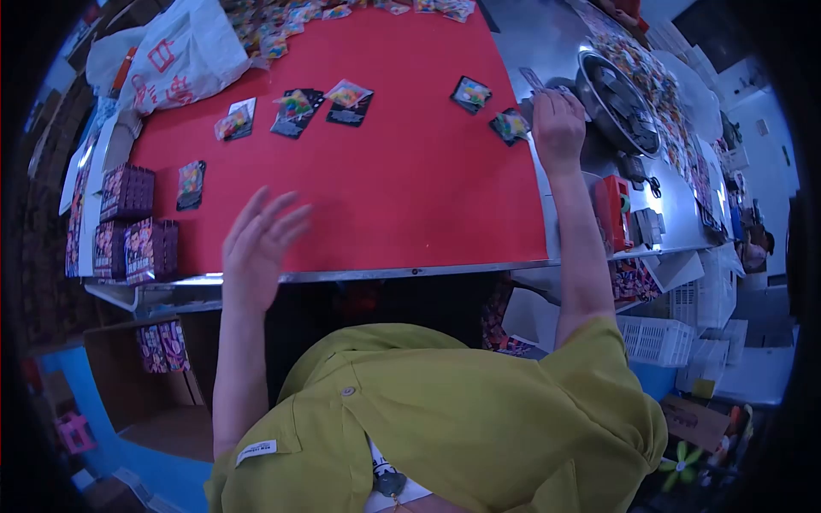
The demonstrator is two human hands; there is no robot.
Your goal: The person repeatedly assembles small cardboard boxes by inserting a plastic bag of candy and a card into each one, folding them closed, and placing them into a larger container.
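Note:
My left hand (263,238) hovers over the front left of the red table mat (402,188), fingers spread and slightly blurred, holding nothing. At the mat's right edge my right hand (559,124) is closed around a small flat packet (532,79), beside a round metal bowl (617,103) of dark packets. A dark card with a candy bag (510,126) lies just left of that hand, and another such set (471,94) is further left. More sets of dark cards and colourful bags (349,100) lie across the back and left of the mat.
Purple printed boxes (128,192) are stacked at the mat's left edge. A white plastic bag (184,60) sits at the back left. Piles of candy bags (291,19) lie at the back. A red object (617,212) stands near my right forearm; an open cardboard box (141,385) is below left.

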